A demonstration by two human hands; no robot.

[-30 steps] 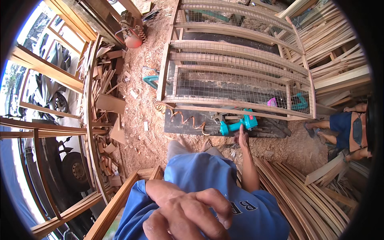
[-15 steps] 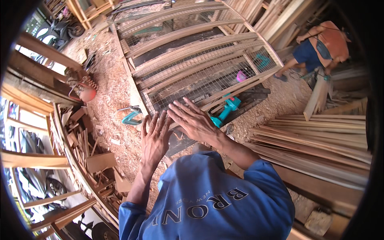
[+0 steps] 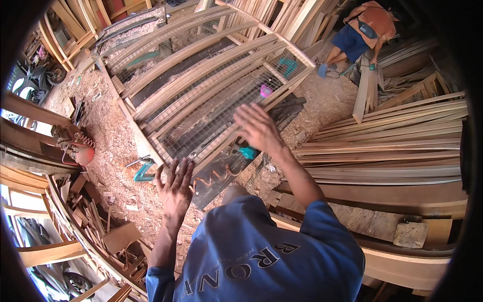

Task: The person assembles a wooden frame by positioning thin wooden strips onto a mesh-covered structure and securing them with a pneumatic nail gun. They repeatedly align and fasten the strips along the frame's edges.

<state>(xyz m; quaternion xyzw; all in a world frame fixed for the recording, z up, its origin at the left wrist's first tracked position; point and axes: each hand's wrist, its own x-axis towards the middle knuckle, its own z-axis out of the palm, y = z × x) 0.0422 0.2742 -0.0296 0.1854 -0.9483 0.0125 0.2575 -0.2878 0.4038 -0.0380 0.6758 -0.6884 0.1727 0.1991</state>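
A large slatted wooden frame (image 3: pixel 198 58) with wire mesh lies in front of me. My left hand (image 3: pixel 174 189) is at its near left corner, fingers stretched and slightly bent, with nothing visible in them; whether the fingertips touch the wood I cannot tell. Over the frame's near edge, farther right, is my right hand (image 3: pixel 259 130), flat with fingers extended and a little blurred. Beneath that hand and wrist a teal power tool (image 3: pixel 246 152) is partly hidden. A second teal tool (image 3: pixel 144 171) lies beside the near left corner. Between my hands an orange coiled hose (image 3: pixel 216 177) crosses a dark board (image 3: pixel 206 194).
Wood shavings (image 3: pixel 113 146) cover the floor. Long wooden strips (image 3: pixel 382 146) are stacked at the right. A co-worker (image 3: pixel 370 30) bends over boards at the far right. A red air compressor (image 3: pixel 80 153) and scrap wood (image 3: pixel 95 206) are at the left. A pink object (image 3: pixel 265 90) shows through the mesh.
My hands, side by side before, have moved apart: the left is lower and farther left, the right farther right. The view has shifted, so the frame appears farther left.
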